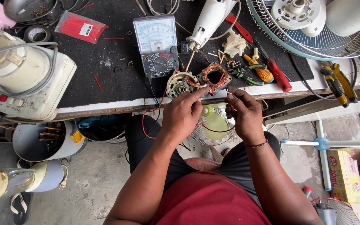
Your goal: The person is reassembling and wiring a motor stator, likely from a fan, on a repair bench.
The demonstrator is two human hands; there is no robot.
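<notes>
Your left hand (183,113) curls, its forefinger pointing at 1 o'clock onto the red wires (196,84) of the motor (214,76) at the bench edge. Your right hand (245,113), at 3 o'clock of it, pinches a thin wire. At 9 o'clock, under the bench, a metal pot (42,141) holds orange parts.

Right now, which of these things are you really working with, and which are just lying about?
In use:
left hand
right hand
motor stator with copper winding
red wires

Lying about:
analog multimeter
pliers
red-handled screwdriver
blender base
fan grille
</notes>
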